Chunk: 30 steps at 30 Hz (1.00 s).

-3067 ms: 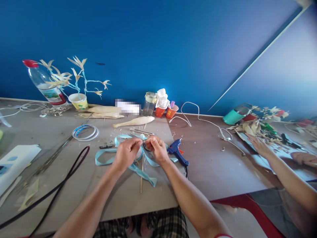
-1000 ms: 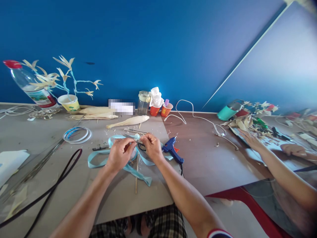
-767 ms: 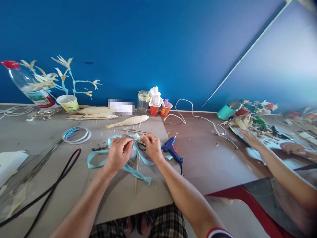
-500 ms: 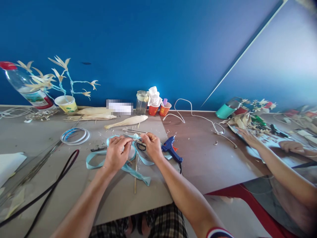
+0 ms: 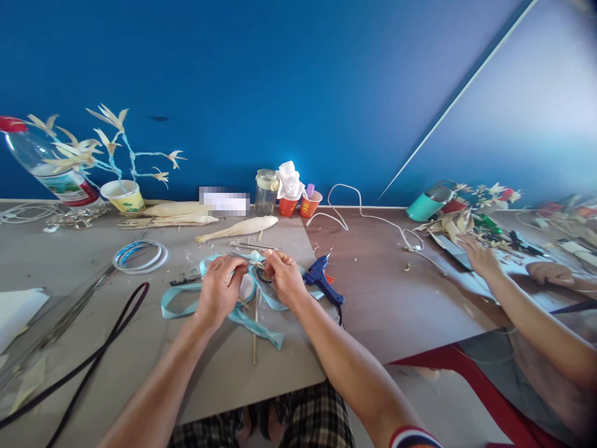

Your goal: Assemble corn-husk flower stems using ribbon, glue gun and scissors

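My left hand (image 5: 219, 287) and my right hand (image 5: 283, 277) meet over a light blue ribbon (image 5: 181, 301) that loops across the grey table (image 5: 140, 348). Both hands have their fingers pinched together on a small piece between them, close to the ribbon; what that piece is I cannot make out. A thin wooden stick (image 5: 254, 339) lies under the hands, pointing toward me. A blue glue gun (image 5: 321, 280) lies just right of my right hand.
A white ring (image 5: 138, 256), dried husks (image 5: 237, 228), a jar (image 5: 265, 191), two red cups (image 5: 298, 204) and a paper-flower branch in a cup (image 5: 124, 194) stand behind. A black cord (image 5: 93, 358) runs at left. Another person's arm (image 5: 522, 317) reaches onto the brown table (image 5: 396, 298) at right.
The hands have stayed together over the ribbon, shifting only slightly. The view has drifted a little. The other person's hand at right has moved slightly.
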{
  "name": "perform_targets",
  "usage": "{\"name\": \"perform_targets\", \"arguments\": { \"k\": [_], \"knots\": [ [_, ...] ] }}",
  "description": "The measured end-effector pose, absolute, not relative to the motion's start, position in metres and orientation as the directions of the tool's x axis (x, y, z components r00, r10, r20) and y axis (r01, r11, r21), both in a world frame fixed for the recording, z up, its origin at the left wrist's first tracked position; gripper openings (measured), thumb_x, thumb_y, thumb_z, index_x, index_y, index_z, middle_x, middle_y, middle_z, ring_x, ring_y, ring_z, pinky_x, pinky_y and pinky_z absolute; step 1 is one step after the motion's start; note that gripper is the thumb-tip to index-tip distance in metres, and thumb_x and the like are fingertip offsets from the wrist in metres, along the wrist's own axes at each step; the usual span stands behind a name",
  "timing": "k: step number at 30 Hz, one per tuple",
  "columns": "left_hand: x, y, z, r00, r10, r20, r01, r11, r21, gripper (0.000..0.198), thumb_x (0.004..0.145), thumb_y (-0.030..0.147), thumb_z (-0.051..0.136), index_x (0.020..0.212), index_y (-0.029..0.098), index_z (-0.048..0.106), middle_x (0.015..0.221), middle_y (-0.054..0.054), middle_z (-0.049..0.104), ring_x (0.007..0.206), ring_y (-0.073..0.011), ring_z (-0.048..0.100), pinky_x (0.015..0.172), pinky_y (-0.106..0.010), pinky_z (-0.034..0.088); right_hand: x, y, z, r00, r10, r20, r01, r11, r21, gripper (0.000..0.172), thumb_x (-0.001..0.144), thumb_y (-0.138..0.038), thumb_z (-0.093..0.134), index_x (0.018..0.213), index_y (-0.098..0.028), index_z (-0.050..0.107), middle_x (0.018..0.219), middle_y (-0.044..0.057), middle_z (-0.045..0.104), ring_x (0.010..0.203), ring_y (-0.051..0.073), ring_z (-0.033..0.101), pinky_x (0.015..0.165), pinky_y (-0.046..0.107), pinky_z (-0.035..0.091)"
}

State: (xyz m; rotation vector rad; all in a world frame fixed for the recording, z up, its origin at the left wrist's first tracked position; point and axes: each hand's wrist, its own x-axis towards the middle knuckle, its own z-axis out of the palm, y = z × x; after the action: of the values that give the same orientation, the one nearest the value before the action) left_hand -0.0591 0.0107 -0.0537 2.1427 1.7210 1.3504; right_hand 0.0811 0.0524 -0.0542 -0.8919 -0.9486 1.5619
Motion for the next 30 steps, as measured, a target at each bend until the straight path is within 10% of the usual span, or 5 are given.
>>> {"name": "perform_targets", "arguments": {
  "k": [18, 30],
  "knots": [
    [-0.042, 0.005, -0.053, -0.126, 0.822, 0.556, 0.649, -0.356, 0.673, 0.008, 0.079, 0.021, 0.056, 0.074, 0.019, 0.062, 0.076, -0.003, 0.062, 0.078, -0.0183, 0.058, 0.076, -0.034, 0.043, 0.073, 0.045, -0.061, -0.345, 0.925, -0.161, -0.385, -0.296, -0.874, 0.042, 0.065, -0.051, 0.068, 0.051, -0.018, 0.046, 0.042, -0.007, 0.043, 0.039, 0.005, 0.032, 0.043, 0.022, 0.025],
    [-0.039, 0.005, -0.049, -0.198, 0.972, 0.125, 0.107, -0.106, 0.989, 0.018, 0.072, 0.032, 0.063, 0.069, 0.016, 0.059, 0.067, 0.000, 0.058, 0.065, -0.0131, 0.053, 0.066, -0.026, 0.042, 0.072, 0.040, -0.068, -0.342, 0.937, 0.076, -0.158, 0.022, -0.987, 0.050, 0.078, -0.062, 0.049, 0.055, -0.018, 0.049, 0.050, -0.004, 0.040, 0.049, 0.009, 0.036, 0.051, 0.023, 0.031]
  ]
}}
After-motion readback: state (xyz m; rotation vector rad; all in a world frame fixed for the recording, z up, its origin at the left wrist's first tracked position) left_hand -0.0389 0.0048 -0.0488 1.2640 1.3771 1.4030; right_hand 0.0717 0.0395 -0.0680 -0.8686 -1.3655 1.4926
